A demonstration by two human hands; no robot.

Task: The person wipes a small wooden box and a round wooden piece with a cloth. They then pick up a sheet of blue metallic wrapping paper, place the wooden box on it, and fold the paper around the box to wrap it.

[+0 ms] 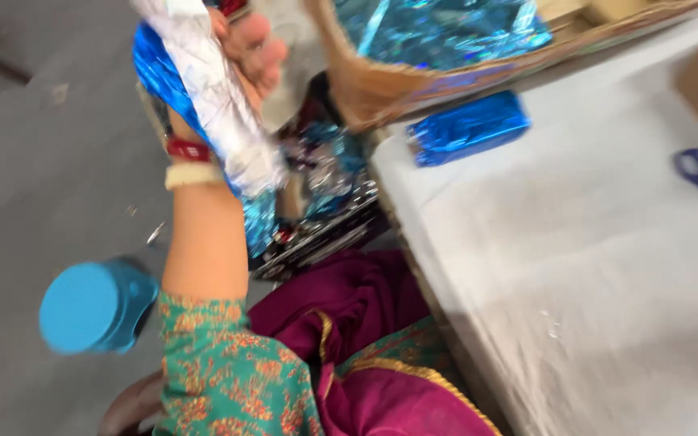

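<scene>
Left forearm raised upright at centre-left of frame, sleeve at elbow, bangles on wrist; left hand [248, 44] at upper edge, fingers curled closed in a grip. Right hand out of frame.

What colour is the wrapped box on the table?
Shiny blue, seen in the head view: the wrapped box.

A crinkled foil sheet [203, 89], shiny blue on one face and silvery white on the other, hangs lengthwise from eleven o'clock toward the centre, blurred.
</scene>
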